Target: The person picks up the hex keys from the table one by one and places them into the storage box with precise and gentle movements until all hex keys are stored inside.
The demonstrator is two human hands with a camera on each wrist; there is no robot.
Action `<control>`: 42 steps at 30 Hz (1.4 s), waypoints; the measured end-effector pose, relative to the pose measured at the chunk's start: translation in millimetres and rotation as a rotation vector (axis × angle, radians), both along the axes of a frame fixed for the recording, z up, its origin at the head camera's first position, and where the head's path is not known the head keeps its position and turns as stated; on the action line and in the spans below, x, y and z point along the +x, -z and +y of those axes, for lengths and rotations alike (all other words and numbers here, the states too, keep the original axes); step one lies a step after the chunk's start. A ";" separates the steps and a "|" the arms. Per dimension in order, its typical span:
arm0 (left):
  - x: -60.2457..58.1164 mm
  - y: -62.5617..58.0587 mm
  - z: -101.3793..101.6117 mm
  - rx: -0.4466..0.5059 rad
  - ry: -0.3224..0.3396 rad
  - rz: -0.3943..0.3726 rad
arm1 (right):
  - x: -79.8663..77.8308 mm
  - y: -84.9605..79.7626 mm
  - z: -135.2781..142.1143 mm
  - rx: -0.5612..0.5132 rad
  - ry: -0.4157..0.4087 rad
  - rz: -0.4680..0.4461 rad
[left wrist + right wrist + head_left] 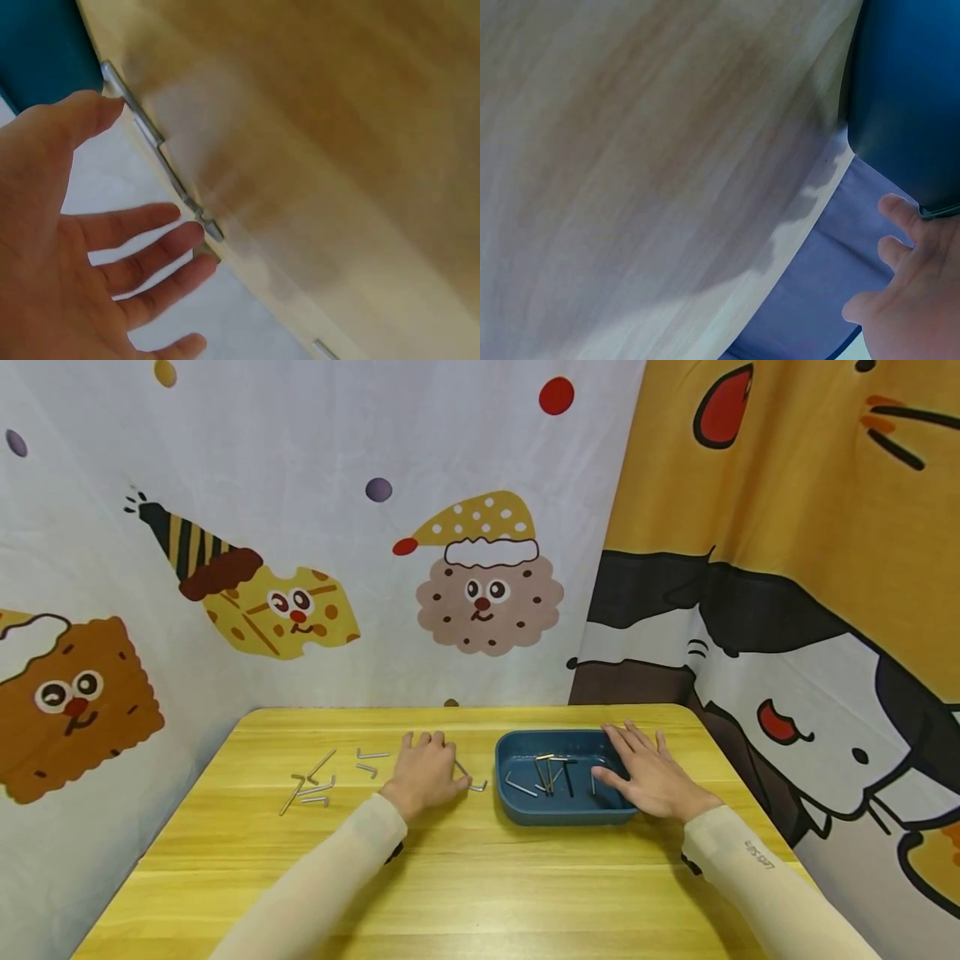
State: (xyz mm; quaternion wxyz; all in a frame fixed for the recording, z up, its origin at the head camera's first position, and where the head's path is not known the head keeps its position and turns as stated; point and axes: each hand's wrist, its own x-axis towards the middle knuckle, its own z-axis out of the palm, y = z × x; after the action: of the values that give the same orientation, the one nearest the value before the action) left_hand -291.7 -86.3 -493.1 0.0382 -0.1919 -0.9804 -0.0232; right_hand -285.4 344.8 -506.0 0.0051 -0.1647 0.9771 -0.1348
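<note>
My left hand (427, 777) hovers over the table, fingers spread and bent a little, with nothing visibly in it. Beside its thumb lie silver hex keys (477, 787); the left wrist view shows these L-shaped keys (154, 142) just past the thumb and fingertips. Several more hex keys (315, 790), silver and bronze-toned, are scattered left of that hand. A blue plastic box (570, 817) holds several hex keys (550, 777), one of them black. My right hand (652, 772) rests on the box's right rim, fingers extended outside and thumb over the inside.
The yellow wood-grain table (450, 893) ends at a back edge close to a white cartoon-printed curtain (315, 460). A yellow and black printed curtain (787, 568) hangs along the right side.
</note>
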 end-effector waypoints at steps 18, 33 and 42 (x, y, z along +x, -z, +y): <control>0.6 9.1 15.6 0.033 -0.099 0.005 | 2.1 -2.8 -0.2 0.008 0.003 -0.002; 3.0 11.6 18.3 0.036 -0.132 0.013 | 2.1 0.1 -0.4 0.011 0.004 0.010; -0.6 12.5 16.4 0.076 -0.134 -0.003 | 1.5 0.0 -1.3 0.003 0.005 0.008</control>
State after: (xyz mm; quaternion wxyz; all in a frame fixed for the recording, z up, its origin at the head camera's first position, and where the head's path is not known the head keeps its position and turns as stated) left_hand -292.3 -69.8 -505.6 0.0456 -0.1244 -0.9895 -0.0581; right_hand -283.9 343.5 -505.9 0.0012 -0.1627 0.9777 -0.1328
